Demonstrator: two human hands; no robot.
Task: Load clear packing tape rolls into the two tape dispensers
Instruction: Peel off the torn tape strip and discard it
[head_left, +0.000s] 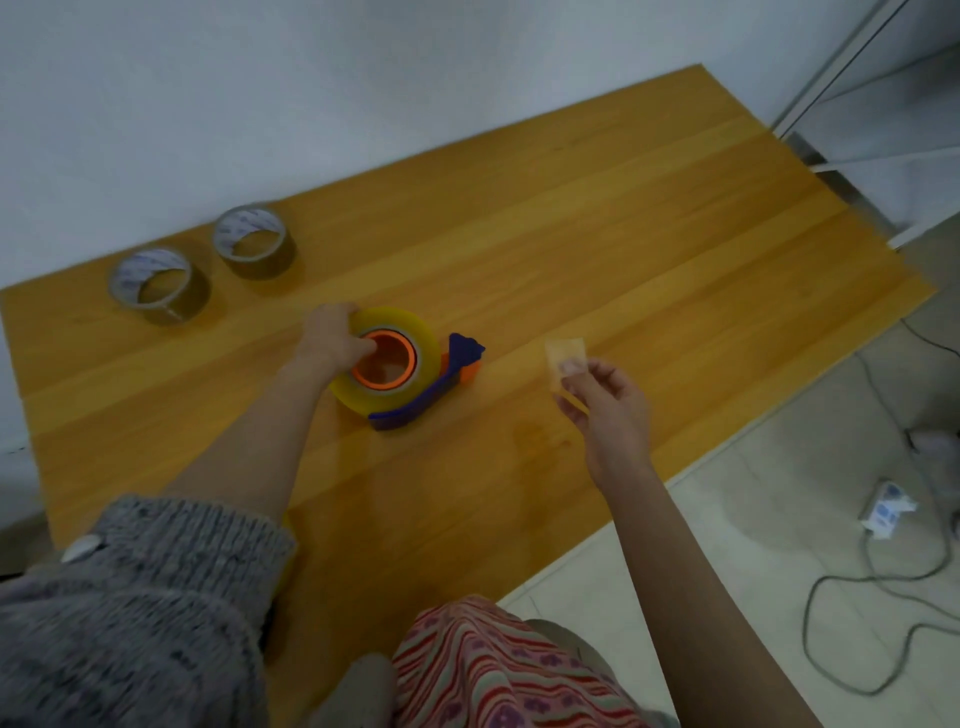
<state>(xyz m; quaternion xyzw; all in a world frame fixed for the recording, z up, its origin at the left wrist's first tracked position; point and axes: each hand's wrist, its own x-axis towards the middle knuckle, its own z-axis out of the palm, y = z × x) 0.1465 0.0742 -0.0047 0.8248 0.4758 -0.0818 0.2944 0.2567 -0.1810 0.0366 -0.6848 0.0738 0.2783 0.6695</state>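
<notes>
Hands: well apart, each holding its own thing, dispenser between them.
Left hand (332, 338): mine, fingers curled over the far-left edge of the loaded tape roll (423, 343), one digit down in the core. Gripping it.
Loaded tape roll: yellowish clear, lying flat around the orange hub (410, 364), mid-table.
Dispenser (462, 349): blue body under and right of that roll, resting on the table (623, 234), cutter end pointing right.
Right hand (608, 410): raised right of the dispenser, thumb and fingertips pinching a short tape piece (563, 356).
Tape piece: clear, loose, apart from roll and dispenser.
Far spare roll (254, 241): far left on the table, flat, white core, brownish clear tape.
Near spare roll (158, 286): just left of and nearer than the far one, same kind, not touching it.
Second dispenser: can't see one.
Sleeve (171, 561): grey knit, left arm, pushed up to the elbow.
Floor (727, 519): pale tile at right, with a cable (883, 577) and a white power strip (885, 512).
</notes>
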